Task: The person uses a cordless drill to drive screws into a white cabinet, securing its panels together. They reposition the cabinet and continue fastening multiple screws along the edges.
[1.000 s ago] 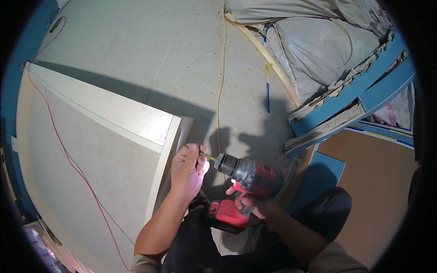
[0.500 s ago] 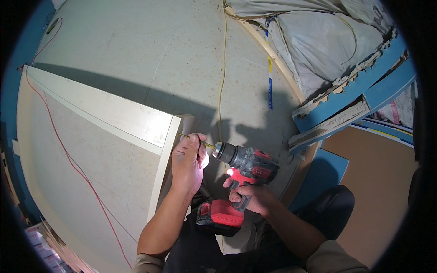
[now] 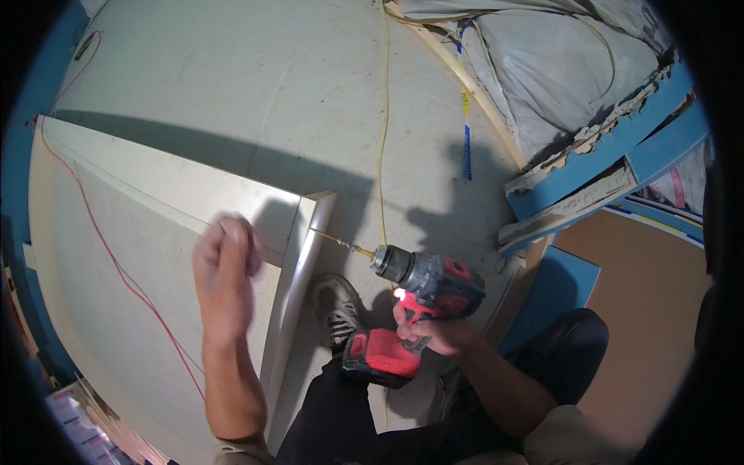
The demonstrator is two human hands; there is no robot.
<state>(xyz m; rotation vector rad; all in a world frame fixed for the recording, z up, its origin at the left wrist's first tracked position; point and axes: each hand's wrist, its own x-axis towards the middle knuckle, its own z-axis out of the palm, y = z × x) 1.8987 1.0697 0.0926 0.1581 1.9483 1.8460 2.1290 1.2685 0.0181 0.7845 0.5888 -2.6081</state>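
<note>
My right hand (image 3: 434, 329) is wrapped round the grip of a red and black cordless drill (image 3: 430, 283), whose small light is lit. A long thin drill bit (image 3: 341, 242) juts left from its chuck. The bit's tip meets the outer side of a pale frame (image 3: 291, 287) near its corner. Over the frame, apart from the drill, is my left hand (image 3: 227, 267), slightly blurred. Its fingers are curled in; whatever may be inside them is hidden.
A red cord (image 3: 116, 267) runs across the frame. A yellow cable (image 3: 381, 139) lies along the floor. On the right are blue broken-edged boards (image 3: 597, 147), grey sacks (image 3: 550, 70) and a brown panel (image 3: 643, 310). My shoe (image 3: 335, 306) is beside the frame.
My left hand has let go of the bit and moved left over the frame, leaving the bit in full sight. The drill has shifted slightly right, still in my right hand.
</note>
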